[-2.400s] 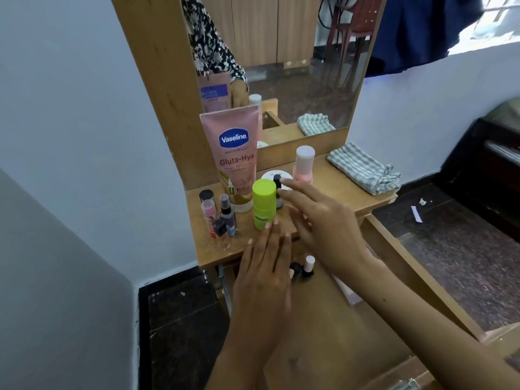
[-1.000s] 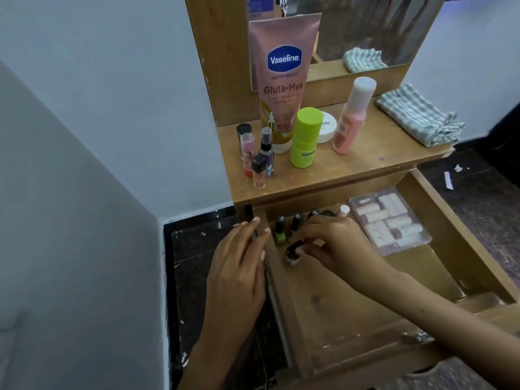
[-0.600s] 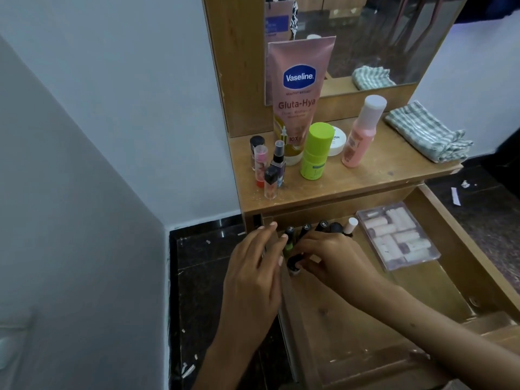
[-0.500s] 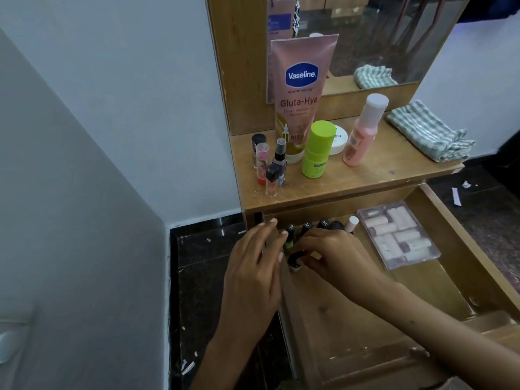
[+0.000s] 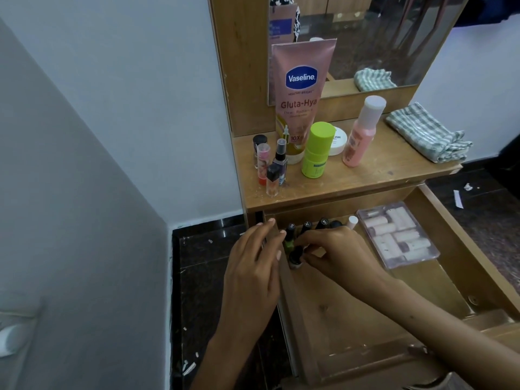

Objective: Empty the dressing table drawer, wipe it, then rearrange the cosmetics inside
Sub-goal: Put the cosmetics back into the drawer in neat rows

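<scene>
The wooden drawer (image 5: 461,237) stands pulled out below the dressing table top (image 5: 351,178). In its back left corner stands a row of small nail polish bottles (image 5: 323,222). My right hand (image 5: 334,254) pinches a small dark-capped bottle (image 5: 295,257) in front of that row. My left hand (image 5: 253,263) rests with straight fingers on the drawer's left wall. A clear plastic case of pale tubes (image 5: 398,235) lies at the drawer's back right.
On the table top stand a pink Vaseline tube (image 5: 302,94), a green bottle (image 5: 316,150), a pink bottle (image 5: 363,133), a white jar (image 5: 339,140) and several small vials (image 5: 270,164). A folded checked cloth (image 5: 427,133) lies at the right. Mirror behind, white wall left.
My right hand left the table top and came down into the drawer, gripping the dark-capped bottle. My left hand settled on the drawer's left wall. In the last half second little moved.
</scene>
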